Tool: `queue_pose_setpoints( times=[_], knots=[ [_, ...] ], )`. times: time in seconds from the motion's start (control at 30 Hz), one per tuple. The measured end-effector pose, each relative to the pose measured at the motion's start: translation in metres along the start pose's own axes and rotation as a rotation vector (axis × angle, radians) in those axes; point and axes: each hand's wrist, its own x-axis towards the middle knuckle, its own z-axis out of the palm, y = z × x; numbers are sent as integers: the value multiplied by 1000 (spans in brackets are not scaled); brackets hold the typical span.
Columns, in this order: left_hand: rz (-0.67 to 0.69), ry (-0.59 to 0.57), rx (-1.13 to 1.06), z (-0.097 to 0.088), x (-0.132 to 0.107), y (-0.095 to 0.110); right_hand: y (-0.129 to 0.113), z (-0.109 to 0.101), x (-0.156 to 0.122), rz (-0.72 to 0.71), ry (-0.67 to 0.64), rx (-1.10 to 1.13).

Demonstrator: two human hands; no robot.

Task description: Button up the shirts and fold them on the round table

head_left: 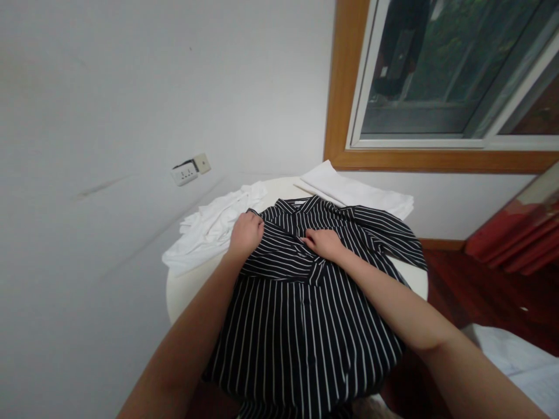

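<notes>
A black shirt with white stripes (301, 326) lies front up, its collar toward the wall and its lower end hanging over the near table edge. One sleeve is folded across the chest; the other stretches out to the right. My left hand (248, 231) is closed on the shirt at the shoulder of the folded sleeve. At mid-chest my right hand (323, 242) pinches the upper edge of that sleeve.
The shirt rests on a round white table (192, 291) against the wall. Crumpled white cloth (209, 224) lies at its left, a folded white cloth (358, 189) at the back right. A wall socket (184, 173) is above. White fabric (519, 355) shows at lower right.
</notes>
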Motion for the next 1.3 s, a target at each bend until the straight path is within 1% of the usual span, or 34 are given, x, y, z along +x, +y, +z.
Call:
queue_pose_setpoints(
  times=[0.07, 0.1, 0.2, 0.27, 0.4, 0.47, 0.57, 0.63, 0.7, 0.77, 0.87, 0.93, 1.0, 1.07, 1.2, 1.3],
  knots=[
    [70, -51, -45, 17, -3, 9, 0, -1, 0, -2, 0, -2],
    [73, -68, -49, 26, -6, 13, 0, -1, 0, 0, -3, -5],
    [6, -115, -41, 47, -12, 17, 0, -2, 0, 5, -19, -10],
    [-36, -145, -41, 52, -14, 17, 0, -2, 0, 8, -22, -10],
    [-60, -199, -60, 50, -14, 13, 1, -2, 1, 10, -11, 0],
    [-67, -220, -77, 48, -13, 11, 2, -1, 1, -13, 7, 3],
    [-56, -233, -104, 49, -13, 10, 3, -2, 0, -64, 49, 15],
    [-44, -223, -113, 48, -13, 9, 4, -1, 0, -72, 76, 28],
    [-43, -179, -112, 44, -12, 7, 4, -1, 0, -65, 87, 38],
    [-68, -80, -99, 36, -9, 2, 3, 1, 0, -62, 83, 46],
    [-181, 105, -33, 22, -6, -8, 4, 3, 0, -67, 74, 58],
    [-270, 155, 25, 16, -6, -16, 4, 4, 1, -72, 73, 68],
    [-323, 130, 56, 16, -7, -23, 4, 4, 1, -73, 71, 76],
    [-341, 86, 58, 19, -8, -27, 3, 5, 1, -76, 73, 82],
    [-329, 49, 48, 27, -6, -30, 4, 6, 1, -81, 92, 94],
    [-311, 10, 26, 29, -3, -32, 4, 6, 2, -78, 85, 98]
  ],
)
